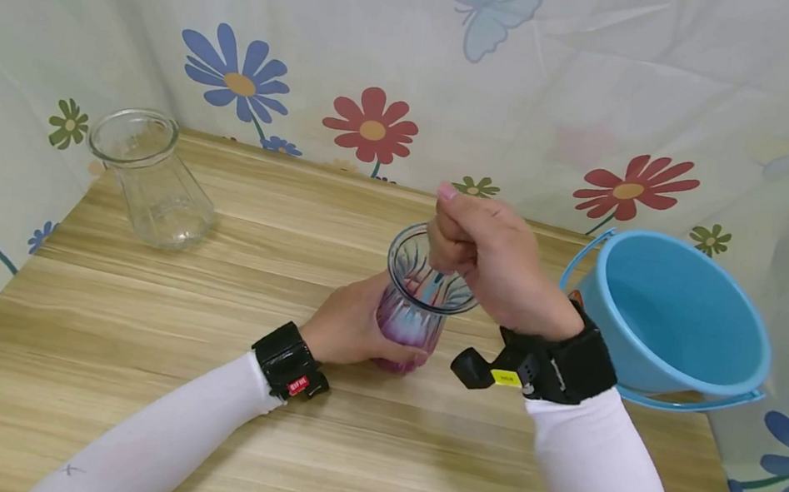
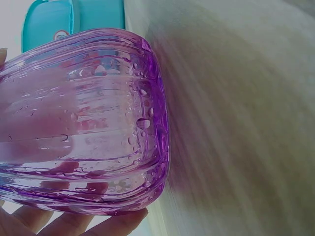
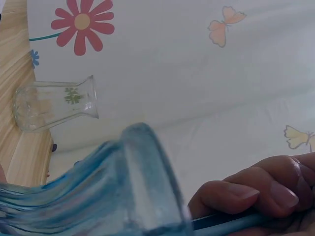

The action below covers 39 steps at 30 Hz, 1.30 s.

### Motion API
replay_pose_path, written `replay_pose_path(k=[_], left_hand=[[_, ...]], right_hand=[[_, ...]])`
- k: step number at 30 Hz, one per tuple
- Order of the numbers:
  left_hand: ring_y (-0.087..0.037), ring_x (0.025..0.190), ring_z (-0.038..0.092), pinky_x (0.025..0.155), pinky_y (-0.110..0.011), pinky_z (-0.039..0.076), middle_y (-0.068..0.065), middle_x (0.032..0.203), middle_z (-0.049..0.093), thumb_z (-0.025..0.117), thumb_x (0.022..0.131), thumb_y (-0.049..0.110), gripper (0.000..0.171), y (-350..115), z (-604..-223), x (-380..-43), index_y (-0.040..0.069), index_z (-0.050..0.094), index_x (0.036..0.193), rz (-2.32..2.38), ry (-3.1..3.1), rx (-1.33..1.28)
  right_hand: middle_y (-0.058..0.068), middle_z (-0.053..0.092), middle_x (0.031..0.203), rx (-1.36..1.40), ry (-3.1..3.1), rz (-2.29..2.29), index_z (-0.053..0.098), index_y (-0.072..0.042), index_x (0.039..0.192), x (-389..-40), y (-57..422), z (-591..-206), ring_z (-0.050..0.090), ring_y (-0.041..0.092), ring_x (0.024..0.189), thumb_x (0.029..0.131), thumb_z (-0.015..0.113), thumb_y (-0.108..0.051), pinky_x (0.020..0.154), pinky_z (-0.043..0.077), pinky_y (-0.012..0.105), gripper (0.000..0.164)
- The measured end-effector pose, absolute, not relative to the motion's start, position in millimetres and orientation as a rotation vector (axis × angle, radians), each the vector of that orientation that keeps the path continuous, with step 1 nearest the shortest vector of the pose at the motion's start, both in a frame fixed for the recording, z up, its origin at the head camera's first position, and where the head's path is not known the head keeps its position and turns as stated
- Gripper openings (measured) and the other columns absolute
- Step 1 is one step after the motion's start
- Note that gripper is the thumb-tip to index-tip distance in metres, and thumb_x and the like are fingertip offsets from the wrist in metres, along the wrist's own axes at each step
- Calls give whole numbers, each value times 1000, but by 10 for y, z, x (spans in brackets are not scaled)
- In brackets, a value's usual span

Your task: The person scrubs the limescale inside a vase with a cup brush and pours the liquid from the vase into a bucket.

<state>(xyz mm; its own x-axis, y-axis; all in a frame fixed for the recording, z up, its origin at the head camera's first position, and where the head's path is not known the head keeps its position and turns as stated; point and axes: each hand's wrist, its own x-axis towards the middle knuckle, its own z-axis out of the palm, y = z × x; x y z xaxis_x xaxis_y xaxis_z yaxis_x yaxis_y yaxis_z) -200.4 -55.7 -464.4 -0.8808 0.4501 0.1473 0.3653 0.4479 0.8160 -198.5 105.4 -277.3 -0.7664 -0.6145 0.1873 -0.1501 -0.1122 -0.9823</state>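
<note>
A ribbed glass vase, purple at the base and bluish at its flared rim, stands near the middle of the table. Water drops cling to its glass in the left wrist view. My left hand grips the lower body, fingers wrapped round it. Above the rim, my right hand holds a slim blue handle with curled fingers. This handle reaches down into the vase mouth; what its lower end carries is blurred by the glass, so its kind is unclear.
A clear glass vase stands upright at the back left. On the right is a light blue bucket with its handle lowered. Flower-printed cloth hangs behind the wooden table and along its sides.
</note>
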Motion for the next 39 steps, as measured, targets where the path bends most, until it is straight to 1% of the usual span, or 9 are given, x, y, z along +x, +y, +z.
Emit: replay_pose_path(k=[9,15,19,25,30,39], left_hand=[[-2,95,54,78,-33,55,15,115,56,78,59,71,93,-551,-4662,-2013,34,37,134,1420,2627,745],[-2,95,54,78,-33,55,15,115,57,78,59,71,94,-549,-4650,-2009,35,37,135,1426,2626,748],[-2,95,55,78,-33,55,15,115,57,78,59,70,93,-551,-4643,-2006,35,36,135,1432,2611,746],[-1,93,55,77,-32,55,16,113,57,78,60,70,91,-552,-4639,-2006,35,38,132,1434,2596,742],[-1,92,55,78,-31,54,16,111,57,79,59,70,89,-555,-4636,-2010,35,39,130,1431,2600,744],[-1,92,55,78,-31,54,17,111,57,77,59,73,89,-561,-4632,-2009,36,39,130,1442,2579,743]], right_hand=[[1,22,59,-834,1781,-2011,27,-11,62,-1983,1134,-2593,20,19,52,106,35,-24,57,17,38,47],[2,22,59,-838,1786,-2038,27,-10,62,-1979,1138,-2547,21,20,52,106,35,-24,56,17,39,47],[2,22,58,-842,1767,-2042,27,-10,62,-1987,1119,-2590,22,20,52,106,35,-23,56,18,38,47],[2,24,58,-836,1772,-2009,29,-10,62,-1993,1077,-2708,23,20,52,106,35,-22,56,18,39,46],[0,23,59,-822,1802,-1965,27,-11,62,-1995,1024,-2809,21,19,52,106,35,-24,54,16,39,47],[0,21,60,-855,1880,-1876,26,-10,62,-1982,950,-2886,22,20,53,106,35,-26,54,18,40,48]])
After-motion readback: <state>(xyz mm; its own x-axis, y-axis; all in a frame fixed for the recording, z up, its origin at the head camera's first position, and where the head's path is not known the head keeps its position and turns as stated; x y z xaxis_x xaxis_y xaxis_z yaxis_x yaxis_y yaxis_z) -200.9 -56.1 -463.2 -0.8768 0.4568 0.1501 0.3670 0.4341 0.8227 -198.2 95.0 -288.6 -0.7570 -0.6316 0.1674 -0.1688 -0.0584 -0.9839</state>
